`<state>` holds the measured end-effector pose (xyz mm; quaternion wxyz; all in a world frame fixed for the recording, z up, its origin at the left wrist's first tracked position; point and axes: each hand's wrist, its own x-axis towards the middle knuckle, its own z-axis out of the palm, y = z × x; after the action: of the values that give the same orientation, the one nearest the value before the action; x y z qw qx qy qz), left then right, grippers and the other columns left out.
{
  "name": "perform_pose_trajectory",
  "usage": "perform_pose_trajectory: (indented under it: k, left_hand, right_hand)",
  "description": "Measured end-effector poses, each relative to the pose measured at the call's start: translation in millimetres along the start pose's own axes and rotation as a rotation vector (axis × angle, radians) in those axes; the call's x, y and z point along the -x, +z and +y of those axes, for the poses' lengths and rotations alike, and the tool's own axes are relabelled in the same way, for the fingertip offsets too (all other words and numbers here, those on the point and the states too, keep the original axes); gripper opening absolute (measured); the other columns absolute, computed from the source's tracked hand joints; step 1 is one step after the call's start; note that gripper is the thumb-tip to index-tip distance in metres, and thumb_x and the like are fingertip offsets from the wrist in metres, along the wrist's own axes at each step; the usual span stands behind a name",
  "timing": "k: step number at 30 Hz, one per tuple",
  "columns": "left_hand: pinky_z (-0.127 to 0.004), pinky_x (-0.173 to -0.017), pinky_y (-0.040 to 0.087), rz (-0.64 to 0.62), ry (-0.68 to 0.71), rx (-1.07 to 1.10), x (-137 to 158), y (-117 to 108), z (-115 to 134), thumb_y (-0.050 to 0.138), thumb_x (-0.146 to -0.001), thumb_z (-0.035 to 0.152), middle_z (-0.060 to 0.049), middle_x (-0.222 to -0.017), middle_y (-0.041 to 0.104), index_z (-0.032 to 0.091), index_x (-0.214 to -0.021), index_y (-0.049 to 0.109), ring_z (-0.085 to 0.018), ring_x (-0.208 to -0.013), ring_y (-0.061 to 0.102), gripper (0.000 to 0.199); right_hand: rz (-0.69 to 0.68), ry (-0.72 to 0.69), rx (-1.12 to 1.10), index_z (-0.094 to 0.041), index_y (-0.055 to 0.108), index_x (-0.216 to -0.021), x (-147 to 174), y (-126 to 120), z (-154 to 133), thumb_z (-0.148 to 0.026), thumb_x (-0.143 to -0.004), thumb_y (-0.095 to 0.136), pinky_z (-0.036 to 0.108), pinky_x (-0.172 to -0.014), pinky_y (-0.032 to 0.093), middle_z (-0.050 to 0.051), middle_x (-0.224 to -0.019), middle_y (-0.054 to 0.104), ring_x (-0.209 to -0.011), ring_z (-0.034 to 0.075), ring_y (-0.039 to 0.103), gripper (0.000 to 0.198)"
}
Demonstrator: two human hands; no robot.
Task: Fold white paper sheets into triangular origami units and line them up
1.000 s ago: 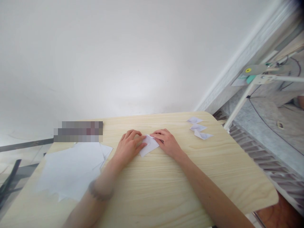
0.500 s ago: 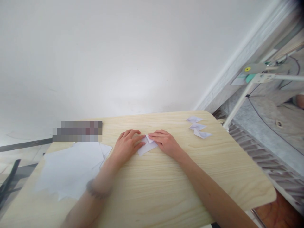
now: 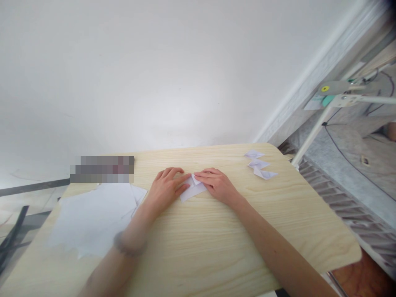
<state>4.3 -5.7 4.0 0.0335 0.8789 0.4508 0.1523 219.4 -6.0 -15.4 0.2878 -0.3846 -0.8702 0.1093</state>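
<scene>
A small folded piece of white paper (image 3: 192, 192) lies on the wooden table in front of me, a narrow flap standing out along its upper edge. My left hand (image 3: 168, 185) holds its left end, with thumb and index finger on the paper and the other fingers curled. From the right, my right hand (image 3: 218, 185) has its fingers together, pressing the flap at the upper right edge. The fingertips of both hands nearly meet at the fold. Parts of the paper under the fingers are hidden.
Several loose white sheets (image 3: 89, 218) lie at the left, partly behind my left forearm. Three folded white paper pieces (image 3: 259, 164) sit in a row at the back right. A pixelated patch covers something at the table's back left. A white wall borders the far edge.
The view has shifted very slightly. Both hands stay on the folded paper, with hardly any movement of the fingers.
</scene>
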Motion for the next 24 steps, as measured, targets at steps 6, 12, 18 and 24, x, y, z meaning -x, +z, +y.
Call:
perform_pose_trajectory:
  k: [6, 12, 18, 24]
  left_hand:
    - [-0.037, -0.088, 0.035, -0.008, -0.004, -0.002, 0.6, 0.1, -0.4, 0.038, -0.087, 0.038, -0.004, -0.114, 0.051, 0.032, -0.115, 0.053, -0.022, -0.106, 0.043, 0.032]
    - [-0.039, -0.088, 0.035, -0.018, -0.003, -0.021, 0.3, -0.7, 2.0, 0.037, -0.087, 0.037, -0.004, -0.115, 0.049, 0.033, -0.117, 0.051, -0.023, -0.107, 0.042, 0.033]
    - [-0.039, -0.087, 0.035, -0.014, -0.01, -0.007, -0.5, -0.4, 2.7, 0.038, -0.087, 0.037, -0.004, -0.113, 0.05, 0.033, -0.116, 0.052, -0.023, -0.106, 0.043, 0.033]
    - [-0.038, -0.087, 0.035, -0.008, -0.024, 0.025, -0.3, -0.9, 1.1, 0.039, -0.087, 0.037, -0.004, -0.112, 0.05, 0.033, -0.114, 0.053, -0.022, -0.106, 0.043, 0.031]
  right_hand:
    - [0.067, 0.098, -0.087, -0.024, 0.058, -0.112, -1.2, 0.5, 0.3, -0.015, -0.085, 0.044, 0.035, -0.092, 0.042, 0.0, -0.112, 0.061, -0.103, 0.016, 0.053, 0.032]
    - [0.032, 0.088, -0.128, -0.025, 0.058, -0.111, -0.8, -0.4, 2.2, -0.013, -0.085, 0.045, 0.034, -0.092, 0.042, -0.001, -0.11, 0.062, -0.102, 0.015, 0.052, 0.032]
    - [0.001, 0.058, -0.166, -0.024, 0.059, -0.111, -1.3, -2.5, 2.8, -0.008, -0.083, 0.045, 0.033, -0.092, 0.042, -0.002, -0.109, 0.063, -0.102, 0.014, 0.051, 0.035]
    - [-0.023, 0.049, -0.15, -0.027, 0.059, -0.11, -0.8, -2.0, 3.8, -0.007, -0.083, 0.043, 0.035, -0.091, 0.043, -0.003, -0.109, 0.063, -0.101, 0.015, 0.051, 0.037]
